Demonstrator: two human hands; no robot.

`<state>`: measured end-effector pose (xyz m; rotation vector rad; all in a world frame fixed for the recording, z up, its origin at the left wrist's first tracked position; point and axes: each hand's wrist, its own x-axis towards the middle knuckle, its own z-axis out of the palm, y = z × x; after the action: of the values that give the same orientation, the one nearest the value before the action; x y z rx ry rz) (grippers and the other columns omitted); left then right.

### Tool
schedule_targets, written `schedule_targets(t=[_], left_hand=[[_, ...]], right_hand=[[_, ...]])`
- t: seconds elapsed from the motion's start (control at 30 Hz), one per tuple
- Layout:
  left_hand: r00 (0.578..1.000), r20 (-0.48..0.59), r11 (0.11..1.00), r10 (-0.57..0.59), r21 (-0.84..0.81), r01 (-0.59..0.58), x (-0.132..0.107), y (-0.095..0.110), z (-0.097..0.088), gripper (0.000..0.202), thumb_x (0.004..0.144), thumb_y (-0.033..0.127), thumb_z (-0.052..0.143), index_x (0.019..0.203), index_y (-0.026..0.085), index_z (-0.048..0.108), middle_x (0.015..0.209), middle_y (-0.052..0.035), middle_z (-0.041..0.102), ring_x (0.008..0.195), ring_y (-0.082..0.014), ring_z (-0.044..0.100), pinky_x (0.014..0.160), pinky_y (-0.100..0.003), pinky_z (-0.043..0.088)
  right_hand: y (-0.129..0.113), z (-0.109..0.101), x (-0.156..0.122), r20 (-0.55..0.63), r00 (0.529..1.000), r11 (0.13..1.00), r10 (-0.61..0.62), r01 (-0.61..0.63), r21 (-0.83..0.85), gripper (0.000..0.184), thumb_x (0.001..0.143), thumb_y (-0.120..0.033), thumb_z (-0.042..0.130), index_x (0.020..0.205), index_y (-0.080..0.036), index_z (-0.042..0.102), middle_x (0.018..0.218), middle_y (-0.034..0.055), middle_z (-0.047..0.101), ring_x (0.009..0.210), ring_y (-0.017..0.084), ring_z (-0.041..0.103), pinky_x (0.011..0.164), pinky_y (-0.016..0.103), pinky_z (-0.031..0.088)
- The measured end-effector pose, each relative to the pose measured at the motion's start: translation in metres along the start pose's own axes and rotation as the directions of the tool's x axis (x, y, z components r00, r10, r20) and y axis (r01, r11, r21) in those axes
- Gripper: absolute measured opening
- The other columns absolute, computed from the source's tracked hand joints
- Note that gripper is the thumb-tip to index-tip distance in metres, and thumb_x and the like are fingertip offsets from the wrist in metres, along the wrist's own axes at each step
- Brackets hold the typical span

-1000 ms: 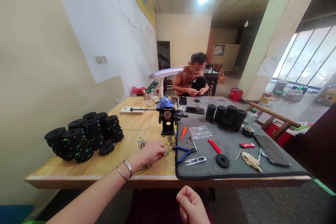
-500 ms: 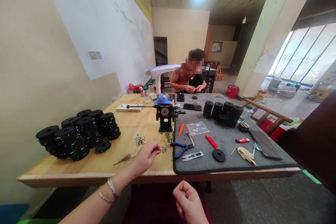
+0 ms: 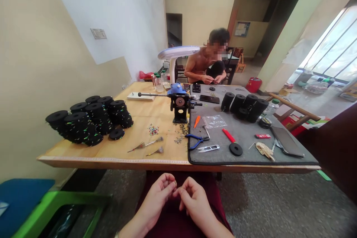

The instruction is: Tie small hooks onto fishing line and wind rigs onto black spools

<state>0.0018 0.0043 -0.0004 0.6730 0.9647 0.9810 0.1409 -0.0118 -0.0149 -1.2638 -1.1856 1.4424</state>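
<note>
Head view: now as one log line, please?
left hand: pinched; right hand: pinched, near left; held items: unclear; blue pliers: on gray mat

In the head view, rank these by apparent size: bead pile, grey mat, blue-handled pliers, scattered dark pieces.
1. Grey mat
2. Blue-handled pliers, scattered dark pieces: too alike to rank
3. Multicoloured bead pile

no text is readable; marks on the small red item (image 3: 262, 136) are too tiny.
</note>
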Motion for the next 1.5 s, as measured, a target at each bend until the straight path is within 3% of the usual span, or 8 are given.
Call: schedule_targets(t=[0.5,0.7,0.87,1.5], left_hand=[[0.999,0.016,0.989,-0.048,-0.137,0.050,0.0037,-0.0030,-0.0029,0.029,0.064,0.026,0.079,0.078,0.017,0.055,0.066,0.0048,0.056,0.058,-0.0087,0.052,0.058,-0.022,0.042],[0.999,0.041,0.988,-0.035,-0.150,0.041,0.0043,-0.0058,-0.0052,0.026,0.067,0.025,0.078,0.079,0.017,0.056,0.068,0.0040,0.056,0.059,-0.0092,0.053,0.059,-0.022,0.043],[0.999,0.026,0.988,-0.035,-0.151,0.039,0.0034,-0.0049,-0.0030,0.027,0.065,0.026,0.079,0.078,0.017,0.056,0.068,0.0044,0.056,0.059,-0.0092,0.053,0.058,-0.022,0.042],[0.999,0.024,0.992,-0.023,-0.123,0.025,0.0017,-0.0033,-0.0013,0.027,0.066,0.028,0.078,0.077,0.017,0.056,0.067,0.0050,0.055,0.058,-0.0083,0.051,0.056,-0.021,0.042]], right_hand=[[-0.0016,0.0031,0.0040,-0.004,0.999,0.998,-0.044,0.044,-0.047,0.024,0.081,-0.036,0.056,0.068,-0.017,0.050,0.054,-0.0017,0.061,0.036,0.005,0.045,0.033,0.013,0.029],[-0.0031,0.0023,0.0026,0.005,0.999,0.997,-0.055,0.055,-0.053,0.028,0.081,-0.041,0.057,0.069,-0.016,0.051,0.054,-0.0020,0.059,0.037,0.005,0.045,0.034,0.013,0.029],[-0.0040,0.0021,0.0028,0.013,0.998,0.997,-0.067,0.067,-0.036,0.033,0.080,-0.047,0.057,0.069,-0.017,0.050,0.066,0.0026,0.066,0.041,0.007,0.050,0.035,0.014,0.031],[-0.0034,0.0027,0.0038,0.016,0.996,0.993,-0.086,0.087,-0.074,0.029,0.080,-0.042,0.057,0.067,-0.018,0.049,0.061,0.0006,0.063,0.041,0.007,0.050,0.035,0.015,0.031]])
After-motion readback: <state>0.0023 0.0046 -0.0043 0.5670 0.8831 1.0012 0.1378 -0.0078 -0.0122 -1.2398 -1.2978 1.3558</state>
